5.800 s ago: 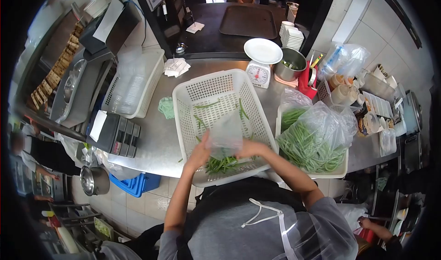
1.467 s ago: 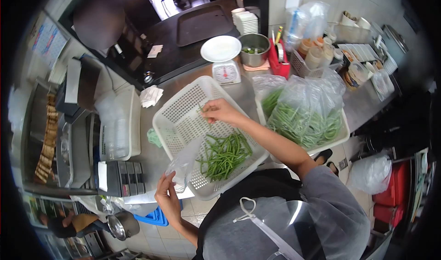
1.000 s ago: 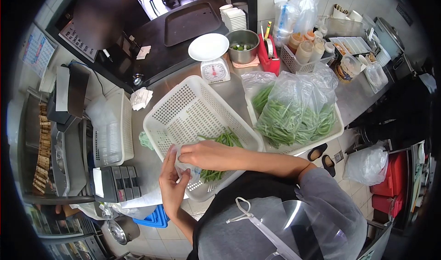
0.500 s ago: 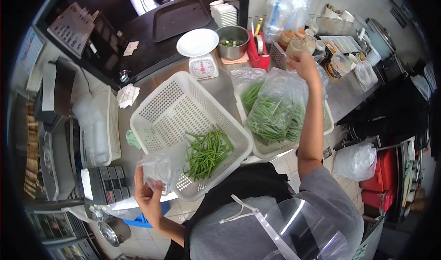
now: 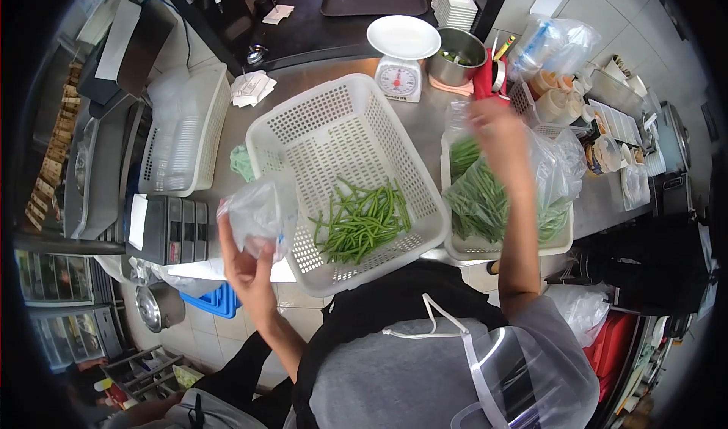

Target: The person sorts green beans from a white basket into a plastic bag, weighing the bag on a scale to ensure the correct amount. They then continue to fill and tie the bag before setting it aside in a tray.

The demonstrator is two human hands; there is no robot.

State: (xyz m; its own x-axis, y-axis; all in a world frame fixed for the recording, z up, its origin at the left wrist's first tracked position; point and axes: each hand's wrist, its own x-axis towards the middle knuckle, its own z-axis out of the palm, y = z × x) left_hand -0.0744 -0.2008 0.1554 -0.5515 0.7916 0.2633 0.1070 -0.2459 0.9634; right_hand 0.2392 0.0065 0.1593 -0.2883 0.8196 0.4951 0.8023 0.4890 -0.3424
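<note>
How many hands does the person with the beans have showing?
2: the left hand holds a clear plastic bag by the white basket; the right hand, blurred, is over the bagged beans. Neither is fully hidden.

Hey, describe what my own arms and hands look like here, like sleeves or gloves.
Your left hand is bare, without a glove; your right hand is blurred but looks bare too. A short grey sleeve covers your right upper arm. No watch shows.
</note>
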